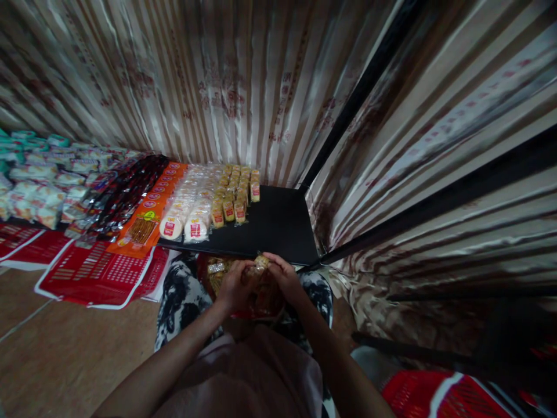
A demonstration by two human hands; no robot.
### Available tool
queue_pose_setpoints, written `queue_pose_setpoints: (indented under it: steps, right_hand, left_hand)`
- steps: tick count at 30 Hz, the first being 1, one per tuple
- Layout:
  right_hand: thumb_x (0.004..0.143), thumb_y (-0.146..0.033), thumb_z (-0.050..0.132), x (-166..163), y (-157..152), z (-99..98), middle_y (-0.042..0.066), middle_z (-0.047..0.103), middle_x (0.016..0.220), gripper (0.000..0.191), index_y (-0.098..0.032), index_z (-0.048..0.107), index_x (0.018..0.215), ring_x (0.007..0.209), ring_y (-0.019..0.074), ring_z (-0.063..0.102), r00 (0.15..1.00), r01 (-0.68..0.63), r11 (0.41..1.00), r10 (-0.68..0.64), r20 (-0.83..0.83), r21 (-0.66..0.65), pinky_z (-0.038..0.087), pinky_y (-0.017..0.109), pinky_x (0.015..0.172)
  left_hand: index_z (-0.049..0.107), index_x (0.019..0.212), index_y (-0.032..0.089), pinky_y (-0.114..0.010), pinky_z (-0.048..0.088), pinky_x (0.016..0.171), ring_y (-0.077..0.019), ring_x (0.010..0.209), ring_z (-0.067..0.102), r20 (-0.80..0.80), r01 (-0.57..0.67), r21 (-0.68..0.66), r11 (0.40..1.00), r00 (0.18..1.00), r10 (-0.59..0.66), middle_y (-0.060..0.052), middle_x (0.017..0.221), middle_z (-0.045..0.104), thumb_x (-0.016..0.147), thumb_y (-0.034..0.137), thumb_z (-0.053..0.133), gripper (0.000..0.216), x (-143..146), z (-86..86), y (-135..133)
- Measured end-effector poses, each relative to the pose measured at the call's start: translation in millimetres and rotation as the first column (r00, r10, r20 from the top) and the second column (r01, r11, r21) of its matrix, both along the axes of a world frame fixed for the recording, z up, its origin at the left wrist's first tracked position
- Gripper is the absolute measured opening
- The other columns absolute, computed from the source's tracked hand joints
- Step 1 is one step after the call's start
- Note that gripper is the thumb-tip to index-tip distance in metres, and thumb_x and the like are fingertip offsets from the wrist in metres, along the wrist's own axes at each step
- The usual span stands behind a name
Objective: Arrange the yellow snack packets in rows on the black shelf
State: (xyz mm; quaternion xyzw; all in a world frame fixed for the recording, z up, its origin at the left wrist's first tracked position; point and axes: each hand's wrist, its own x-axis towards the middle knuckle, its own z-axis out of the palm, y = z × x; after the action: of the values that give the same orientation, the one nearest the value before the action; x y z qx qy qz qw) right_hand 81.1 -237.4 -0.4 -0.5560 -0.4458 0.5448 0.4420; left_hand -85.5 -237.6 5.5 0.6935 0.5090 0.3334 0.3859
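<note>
Between my two hands, just in front of the shelf edge, is a small yellow wrapped snack pack (pixel 261 261). My right hand (pixel 282 276) has its fingers closed on the pack from the right. My left hand (pixel 237 285) is curled at the pack's left side, fingers bent; whether it grips the pack too is hard to see. Below them, on my lap, rests a red container (pixel 256 315) with more yellow packs (pixel 215 269) at its left side. Rows of similar yellow snack packs (pixel 235 191) stand on the black shelf (pixel 278 223).
Left along the shelf lie round white cracker packs (pixel 191 203), an orange snack bag (pixel 145 223), dark packets (pixel 133 186) and white packets (pixel 47 180). Red baskets stand below (pixel 96 273) and at lower right (pixel 418 395). Striped curtain (pixel 243 87) and dark poles (pixel 361 87) bound the shelf.
</note>
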Motion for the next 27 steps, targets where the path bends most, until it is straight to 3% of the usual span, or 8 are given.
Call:
queue_pose_setpoints:
  steps: [4, 9, 12, 14, 19, 22, 27]
  right_hand:
    - [0.076, -0.035, 0.05, -1, 7, -3.3, 0.005, 0.067, 0.091, 0.039, -0.017, 0.057, 0.11, 0.077, 0.0159, 0.062, 0.994, 0.052, 0.998, -0.053, 0.092, 0.019, 0.051, 0.027, 0.068]
    - [0.075, -0.037, 0.055, -3, 19, 0.6, 0.008, 0.062, 0.101, 0.033, -0.017, 0.063, 0.1, 0.078, 0.0153, 0.063, 0.956, 0.083, 0.99, -0.113, 0.271, 0.118, 0.052, 0.027, 0.07]
    - [0.076, -0.04, 0.054, -2, 25, 4.3, 0.007, 0.063, 0.101, 0.034, -0.019, 0.062, 0.1, 0.08, 0.0163, 0.064, 0.978, 0.095, 0.993, -0.107, 0.18, 0.072, 0.053, 0.028, 0.071]
    - [0.076, -0.042, 0.053, -1, 27, 5.4, 0.006, 0.065, 0.095, 0.035, -0.019, 0.062, 0.101, 0.079, 0.0171, 0.064, 0.991, 0.101, 0.995, -0.1, 0.092, -0.003, 0.053, 0.029, 0.07]
    - [0.075, -0.045, 0.058, 2, 30, 7.8, 0.004, 0.068, 0.09, 0.038, -0.021, 0.06, 0.104, 0.081, 0.0177, 0.064, 0.998, 0.016, 1.0, -0.017, -0.059, -0.019, 0.052, 0.03, 0.073]
    - [0.074, -0.045, 0.06, 2, 35, 8.4, 0.004, 0.067, 0.096, 0.038, -0.021, 0.06, 0.103, 0.085, 0.0176, 0.063, 0.998, 0.004, 1.0, -0.003, -0.059, 0.024, 0.051, 0.03, 0.077]
    - [0.074, -0.044, 0.057, 5, 46, 2.9, 0.004, 0.067, 0.092, 0.037, -0.021, 0.059, 0.103, 0.079, 0.0167, 0.063, 0.999, 0.013, 1.0, -0.014, 0.033, 0.025, 0.051, 0.028, 0.069]
  left_hand:
    - [0.051, 0.112, 0.022, -0.034, 0.042, 0.091, -0.0202, 0.105, 0.05, 0.024, 0.058, -0.001, 0.998, 0.998, -0.058, -0.006, 0.11, 0.055, 0.067, 0.021, 0.065, 0.047, 4, 1.8, -6]
    - [0.054, 0.105, 0.021, -0.034, 0.043, 0.089, -0.0185, 0.099, 0.053, 0.062, -0.103, -0.027, 0.994, 0.993, 0.105, -0.006, 0.104, 0.058, 0.072, 0.013, 0.053, 0.034, 15, 1.4, -4]
    - [0.057, 0.1, 0.02, -0.032, 0.043, 0.087, -0.0176, 0.095, 0.056, 0.148, -0.149, -0.096, 0.984, 0.975, 0.162, -0.005, 0.099, 0.061, 0.073, 0.018, 0.053, 0.027, 17, 3.6, 5]
    - [0.058, 0.096, 0.019, -0.031, 0.045, 0.083, -0.0175, 0.09, 0.058, 0.212, -0.149, -0.232, 0.961, 0.957, 0.199, -0.004, 0.096, 0.063, 0.073, 0.024, 0.056, 0.024, 15, 6.0, 12]
    - [0.056, 0.103, 0.017, -0.028, 0.047, 0.067, -0.0178, 0.076, 0.061, 0.449, 0.039, -0.624, 0.781, 0.835, 0.318, -0.004, 0.087, 0.066, 0.069, 0.04, 0.062, 0.041, 8, 14.4, 21]
    - [0.057, 0.103, 0.017, -0.026, 0.046, 0.064, -0.0165, 0.073, 0.061, 0.53, 0.126, -0.676, 0.726, 0.768, 0.36, -0.003, 0.084, 0.065, 0.068, 0.04, 0.064, 0.043, 7, 18.8, 25]
    - [0.06, 0.091, 0.013, -0.02, 0.041, 0.056, -0.0108, 0.061, 0.054, 0.529, 0.063, -0.632, 0.773, 0.763, 0.37, -0.001, 0.073, 0.061, 0.067, 0.038, 0.062, 0.035, 8, 21.6, 44]
